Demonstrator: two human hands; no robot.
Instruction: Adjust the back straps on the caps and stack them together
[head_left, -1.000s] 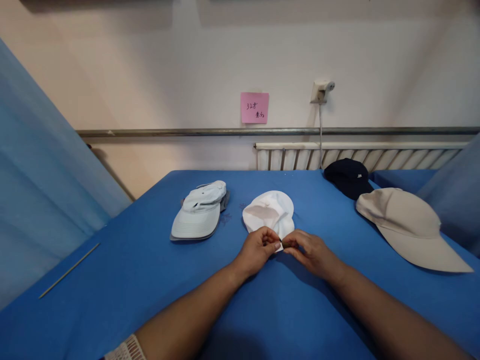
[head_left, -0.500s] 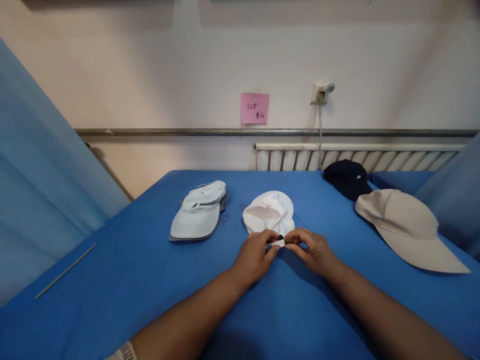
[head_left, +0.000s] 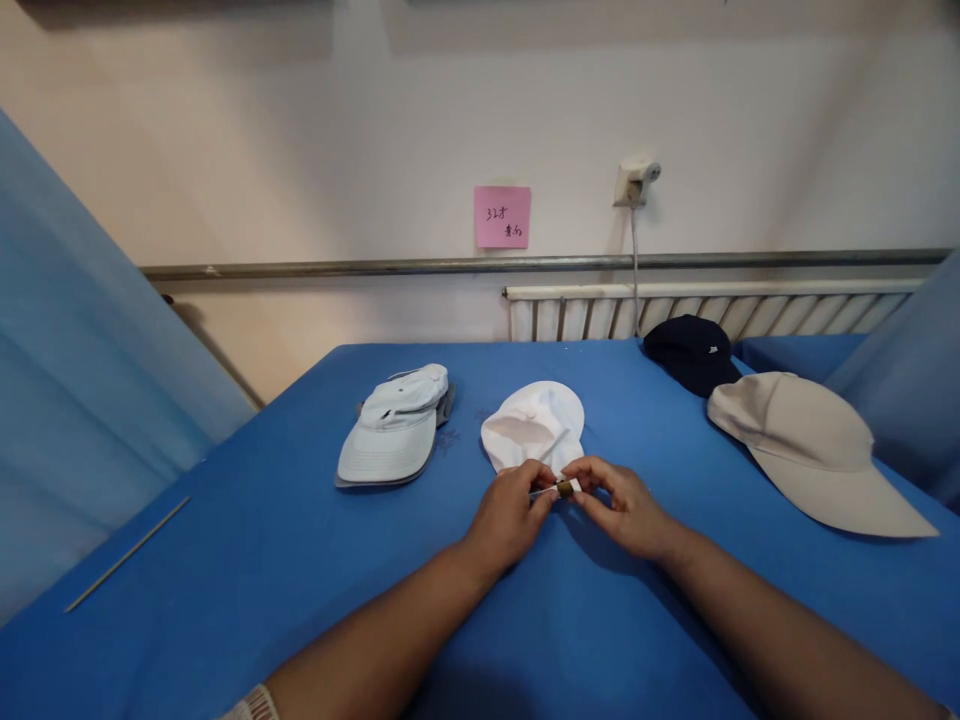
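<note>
A white cap point(head_left: 534, 420) lies on the blue-covered table, its brim toward the wall and its back end toward me. My left hand point(head_left: 511, 508) is closed, thumb and fingers pinching the cap's white strap at the near edge. From the other side my right hand point(head_left: 624, 506) pinches around the strap's white end. Between the fingertips of both hands shows a small brass-coloured buckle point(head_left: 565, 488), with the strap passing through it. The fingertips partly hide the strap, so its full length cannot be seen.
Left of the white cap sits a stack of pale caps point(head_left: 386, 445). A beige cap point(head_left: 802, 430) and a black cap point(head_left: 690, 350) lie to the right. A thin stick point(head_left: 127, 555) rests near the table's left edge. Blue curtains point(head_left: 97, 330) hang at both sides.
The buckle has moved left along the strap toward my left fingertips, and white strap end now shows on its right. Both hands stay near the cap's back; the view has shifted slightly.
</note>
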